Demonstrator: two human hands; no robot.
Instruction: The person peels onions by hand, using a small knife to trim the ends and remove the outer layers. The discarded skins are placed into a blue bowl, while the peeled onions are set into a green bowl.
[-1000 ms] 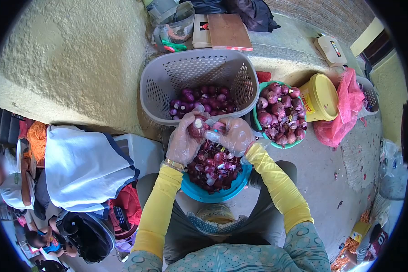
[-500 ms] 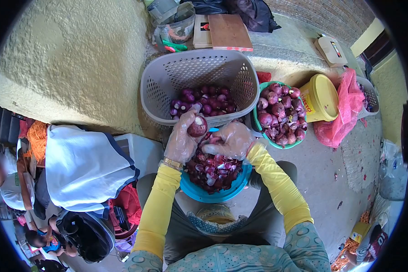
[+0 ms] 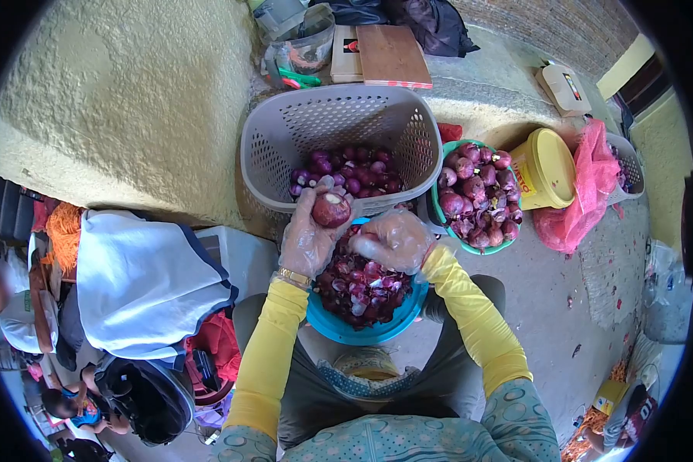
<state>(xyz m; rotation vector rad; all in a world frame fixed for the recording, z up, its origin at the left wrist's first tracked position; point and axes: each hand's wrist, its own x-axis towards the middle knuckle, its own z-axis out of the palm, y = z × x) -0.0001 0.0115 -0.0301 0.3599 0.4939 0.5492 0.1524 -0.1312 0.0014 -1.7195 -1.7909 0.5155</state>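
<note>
My left hand [image 3: 306, 235], in a clear plastic glove, is closed around a red onion [image 3: 332, 211], whose pale cut top faces up. To its right, my right hand [image 3: 395, 242], gloved the same way, has its fingers curled in; whatever may be inside them is hidden. Both hands are over a blue basin [image 3: 368, 336] holding loose onion skins [image 3: 362, 291]. Just beyond them, a grey perforated basket [image 3: 354, 202] contains peeled purple onions [image 3: 353, 171]. A green-rimmed tub [image 3: 481, 250] of unpeeled onions [image 3: 473, 189] stands off to the right.
Beside the tub are a yellow bucket [image 3: 553, 171] and a pink mesh sack [image 3: 591, 181]. A white cloth [image 3: 146, 281] covers something at left. A wooden board [image 3: 393, 55] lies on the ledge behind the basket. Other people [image 3: 27, 308] sit at far left.
The onion in my left hand has turned and moved slightly up and left. Skin seen near my right fingers earlier no longer shows there. My right thumb has shifted and is blurred.
</note>
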